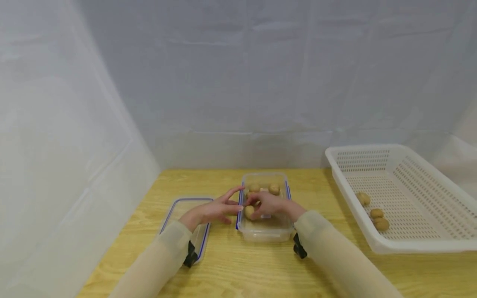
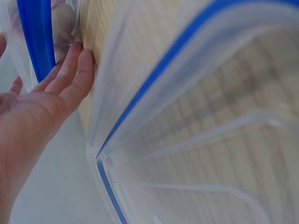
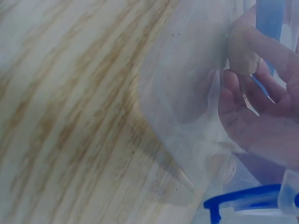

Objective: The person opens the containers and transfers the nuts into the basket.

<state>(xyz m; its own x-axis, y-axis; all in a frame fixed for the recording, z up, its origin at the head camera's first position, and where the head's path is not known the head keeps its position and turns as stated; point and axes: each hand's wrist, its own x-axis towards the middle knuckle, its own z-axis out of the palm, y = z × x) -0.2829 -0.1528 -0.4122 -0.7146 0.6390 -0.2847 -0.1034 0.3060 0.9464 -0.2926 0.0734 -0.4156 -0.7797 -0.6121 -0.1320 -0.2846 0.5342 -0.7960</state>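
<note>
A clear plastic food container with blue-edged clips stands in the middle of the table, several walnuts inside it. My right hand reaches down into the container and pinches a walnut near its left wall. Through the clear wall, the right wrist view shows that walnut between thumb and fingers. My left hand has its fingers spread, fingertips at the container's left side. In the left wrist view, the left hand's fingertips lie by the blue clip.
The container's clear lid with a blue seal lies on the table, partly under the left forearm. At the right stands a white perforated basket with several walnuts along its left side. Pale sheeting hangs behind and to the left.
</note>
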